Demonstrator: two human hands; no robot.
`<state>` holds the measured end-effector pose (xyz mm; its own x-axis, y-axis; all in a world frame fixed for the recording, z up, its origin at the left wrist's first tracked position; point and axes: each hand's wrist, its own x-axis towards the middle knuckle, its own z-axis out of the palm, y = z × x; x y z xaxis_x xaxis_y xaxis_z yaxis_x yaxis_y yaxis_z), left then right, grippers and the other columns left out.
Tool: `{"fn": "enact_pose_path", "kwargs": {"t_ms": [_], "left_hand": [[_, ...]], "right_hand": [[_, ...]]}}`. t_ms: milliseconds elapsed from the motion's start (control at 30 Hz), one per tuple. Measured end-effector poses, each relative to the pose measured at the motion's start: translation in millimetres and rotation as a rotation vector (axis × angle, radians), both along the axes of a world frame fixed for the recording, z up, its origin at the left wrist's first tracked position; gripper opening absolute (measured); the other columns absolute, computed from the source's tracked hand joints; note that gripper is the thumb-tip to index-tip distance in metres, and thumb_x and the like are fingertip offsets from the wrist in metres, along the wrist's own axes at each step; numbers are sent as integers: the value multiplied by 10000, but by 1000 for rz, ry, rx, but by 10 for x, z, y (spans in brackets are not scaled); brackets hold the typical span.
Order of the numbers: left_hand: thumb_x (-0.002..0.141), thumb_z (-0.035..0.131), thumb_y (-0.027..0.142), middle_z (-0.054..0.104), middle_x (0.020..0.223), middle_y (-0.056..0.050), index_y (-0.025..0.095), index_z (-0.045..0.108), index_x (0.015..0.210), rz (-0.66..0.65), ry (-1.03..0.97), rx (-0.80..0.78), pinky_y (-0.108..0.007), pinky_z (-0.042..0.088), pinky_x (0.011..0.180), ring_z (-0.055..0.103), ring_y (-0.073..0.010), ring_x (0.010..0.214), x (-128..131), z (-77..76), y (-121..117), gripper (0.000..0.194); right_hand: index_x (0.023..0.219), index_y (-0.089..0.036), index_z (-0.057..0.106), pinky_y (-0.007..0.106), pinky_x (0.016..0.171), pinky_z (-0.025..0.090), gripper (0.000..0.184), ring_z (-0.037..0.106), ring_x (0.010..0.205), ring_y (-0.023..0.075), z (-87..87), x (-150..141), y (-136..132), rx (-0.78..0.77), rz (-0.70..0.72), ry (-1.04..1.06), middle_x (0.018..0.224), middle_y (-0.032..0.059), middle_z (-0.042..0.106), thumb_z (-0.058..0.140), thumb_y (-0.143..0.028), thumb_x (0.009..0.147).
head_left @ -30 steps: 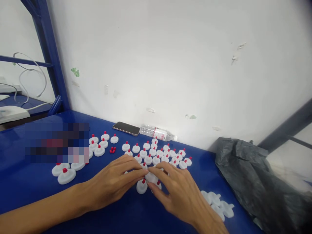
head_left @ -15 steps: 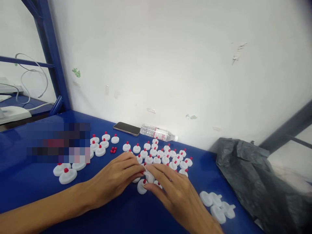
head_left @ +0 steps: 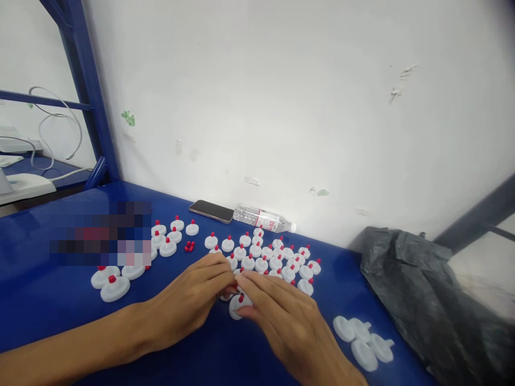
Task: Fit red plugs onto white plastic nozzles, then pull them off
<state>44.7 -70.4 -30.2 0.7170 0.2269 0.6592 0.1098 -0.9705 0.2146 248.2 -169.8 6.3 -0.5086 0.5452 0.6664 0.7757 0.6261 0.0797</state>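
A bit of red (head_left: 235, 288) showed at the meeting fingertips, above the near middle of the table (head_left: 193, 359), but most of whatever it belonged to was hidden. The left hand (head_left: 189, 300) was curled inward, its fingers bent close together; the right hand (head_left: 289, 316) arched over from the other side, fingers together and thumb apart below. How firmly either one gripped, and what exactly lay between them, I could not tell. Just below, a white cap (head_left: 235, 307) with a red tip sat partly under the right thumb. Beyond the hands, a crowd of red-tipped caps (head_left: 261, 264) stood upright, and more, such as the near cap (head_left: 115, 289), stood to the left, some hidden by a blurred patch. Those appeared done. What seemed left was little: four white pieces (head_left: 364, 355) to the right of the right hand, showing no red, and a small clump of loose red tips (head_left: 192, 244) between the two groups. Farther back, a phone (head_left: 212, 210) and a bottle (head_left: 261, 217) lay along the wall, and a dark bag (head_left: 402, 289) slumped at the right.
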Motion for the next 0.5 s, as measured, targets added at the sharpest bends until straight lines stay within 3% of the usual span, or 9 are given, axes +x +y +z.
{"fn": "enact_pose_path", "kwargs": {"t_ms": [100,200,300,400,500], "left_hand": [[973,473,96,653,898,-37,210,584,1049,46,24,115,-370,508,796,554,-206,865,18,48,52,176],[987,470,140,665,966,-50,214,593,1167,173,35,172,-391,505,867,564,-225,944,-26,128,135,230],[988,438,140,659,996,-62,207,645,1114,400,71,236,-419,488,892,542,-248,975,-131,183,291,252],[982,440,212,637,1051,-117,170,685,1080,677,246,320,-443,483,865,517,-297,996,-241,186,473,267],[959,457,239,630,1000,-160,137,720,999,792,341,344,-470,467,832,507,-329,938,-314,151,590,285]], "right_hand": [[1392,-177,528,304,978,574,452,670,1140,187,-1,33,24,-37,-103,-64,1262,74,700,515,-96,948],[1329,-186,571,297,848,611,395,700,1027,190,32,100,44,-65,-188,-11,1207,88,691,480,-119,951],[1160,-224,632,265,733,597,259,706,890,159,93,222,49,-100,-250,90,1124,56,687,481,-147,964],[1070,-244,649,301,788,572,139,695,889,174,162,385,44,-110,-259,145,1033,30,711,571,-215,958],[1000,-248,675,338,816,554,95,685,866,195,231,523,37,-182,-295,180,917,18,716,651,-300,925]]}}
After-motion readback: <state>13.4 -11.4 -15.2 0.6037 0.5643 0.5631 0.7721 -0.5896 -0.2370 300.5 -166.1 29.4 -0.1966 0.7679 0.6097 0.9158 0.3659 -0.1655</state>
